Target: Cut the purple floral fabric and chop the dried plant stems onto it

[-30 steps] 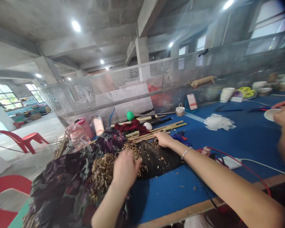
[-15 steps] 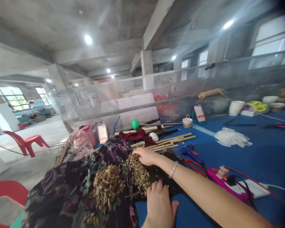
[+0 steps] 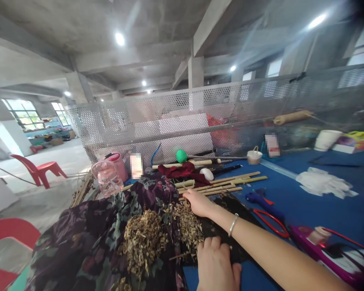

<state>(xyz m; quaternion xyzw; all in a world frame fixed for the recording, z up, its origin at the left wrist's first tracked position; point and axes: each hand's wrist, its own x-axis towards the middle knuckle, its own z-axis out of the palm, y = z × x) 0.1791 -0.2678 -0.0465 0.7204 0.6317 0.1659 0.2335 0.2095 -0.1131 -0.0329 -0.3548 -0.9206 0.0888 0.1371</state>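
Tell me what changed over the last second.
The left hand slid off the dried plant heap rightward and toward the person, onto the black cloth. The right hand stayed by the bamboo sticks, at the heap's far edge. A co-worker's hand at the right went out of view. Nothing was picked up.

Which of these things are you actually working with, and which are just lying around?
In use: dried plants, floral cloth beneath them, right hand and left hand resting there.
Lying about: bamboo sticks, pink bottle, green ball, white gloves, red chair.
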